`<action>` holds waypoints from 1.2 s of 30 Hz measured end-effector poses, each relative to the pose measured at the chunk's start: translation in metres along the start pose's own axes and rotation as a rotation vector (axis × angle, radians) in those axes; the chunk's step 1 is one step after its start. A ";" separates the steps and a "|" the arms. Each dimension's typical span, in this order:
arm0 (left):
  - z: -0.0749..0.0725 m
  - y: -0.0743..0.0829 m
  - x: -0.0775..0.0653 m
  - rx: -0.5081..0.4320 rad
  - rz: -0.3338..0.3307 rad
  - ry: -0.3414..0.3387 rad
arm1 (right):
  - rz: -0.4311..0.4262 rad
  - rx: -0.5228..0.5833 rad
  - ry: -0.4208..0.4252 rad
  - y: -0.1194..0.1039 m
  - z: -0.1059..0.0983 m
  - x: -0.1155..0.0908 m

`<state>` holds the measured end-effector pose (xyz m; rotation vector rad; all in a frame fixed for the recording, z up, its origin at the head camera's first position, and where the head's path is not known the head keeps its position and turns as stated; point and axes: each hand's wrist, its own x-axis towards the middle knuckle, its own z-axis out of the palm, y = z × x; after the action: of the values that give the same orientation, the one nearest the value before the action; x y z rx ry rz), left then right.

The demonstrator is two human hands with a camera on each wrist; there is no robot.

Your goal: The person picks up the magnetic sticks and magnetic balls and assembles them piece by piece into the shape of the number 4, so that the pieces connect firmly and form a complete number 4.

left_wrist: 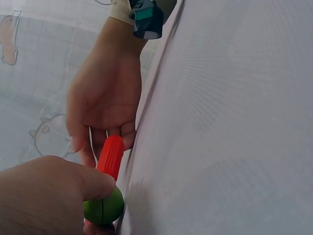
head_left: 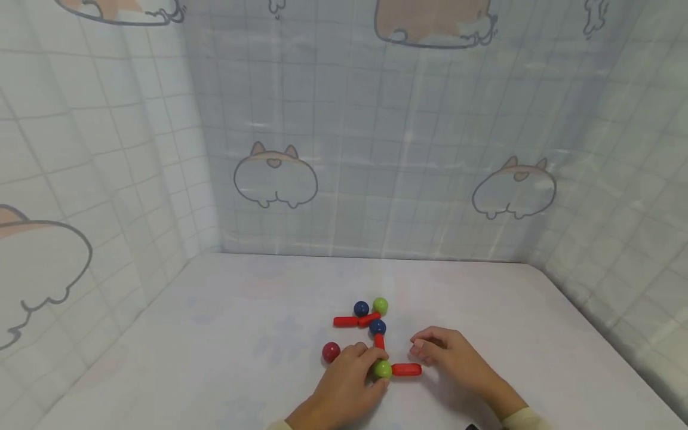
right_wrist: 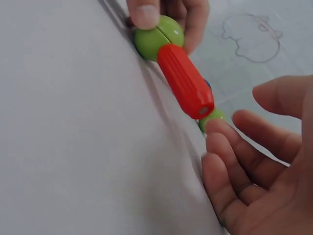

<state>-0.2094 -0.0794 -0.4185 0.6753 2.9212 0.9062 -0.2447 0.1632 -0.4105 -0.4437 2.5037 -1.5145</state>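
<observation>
My left hand (head_left: pixel 348 385) pinches a light green ball (head_left: pixel 382 369) low over the table, its thumb and fingers on either side. From this ball a red rod (head_left: pixel 406 369) juts to the right; its ridged sides and free end show in the right wrist view. A second red rod (head_left: pixel 379 341) runs from near the ball to a dark blue ball (head_left: pixel 378 327) farther back. Beside the jutting rod's free end, my right hand (head_left: pixel 451 356) is held with loosely bent fingers and nothing in them. A dark red ball (head_left: pixel 331 352) lies just beyond my left fingers.
Behind the blue ball are another blue ball (head_left: pixel 361 308), a green ball (head_left: pixel 380 305) and two red rods, one lying left (head_left: pixel 346 321) and one slanted (head_left: pixel 369 319). The pale table (head_left: pixel 242 334) meets patterned curtains (head_left: pixel 349 227) at its back and sides.
</observation>
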 end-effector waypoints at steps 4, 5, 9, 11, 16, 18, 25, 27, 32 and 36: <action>-0.002 -0.003 0.000 -0.013 0.002 0.000 | 0.012 0.082 0.037 0.002 -0.001 0.008; -0.003 -0.004 0.000 -0.012 0.002 0.000 | 0.019 0.085 0.036 0.002 -0.001 0.010; -0.004 -0.006 0.000 -0.014 -0.001 0.001 | 0.037 0.073 -0.008 0.001 -0.002 0.019; -0.004 -0.007 0.001 -0.020 -0.001 0.000 | 0.044 0.062 -0.036 0.000 -0.003 0.023; -0.003 -0.006 0.001 -0.033 0.001 0.006 | 0.065 0.063 -0.048 0.001 -0.007 0.036; -0.003 -0.005 0.002 -0.033 0.003 0.006 | 0.063 0.061 -0.040 0.002 -0.010 0.040; -0.001 -0.001 0.007 -0.058 0.021 -0.012 | 0.058 0.065 -0.032 0.006 -0.021 0.052; -0.001 -0.001 0.007 -0.067 0.019 -0.025 | 0.070 0.062 -0.033 0.008 -0.023 0.055; 0.000 -0.002 0.006 -0.085 0.003 -0.050 | 0.124 0.119 -0.039 0.013 -0.025 0.064; -0.001 -0.005 0.004 -0.086 -0.017 -0.061 | 0.141 0.149 -0.074 0.014 -0.024 0.074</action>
<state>-0.2153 -0.0817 -0.4197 0.6601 2.8120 0.9853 -0.3235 0.1640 -0.4115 -0.2883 2.2942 -1.5849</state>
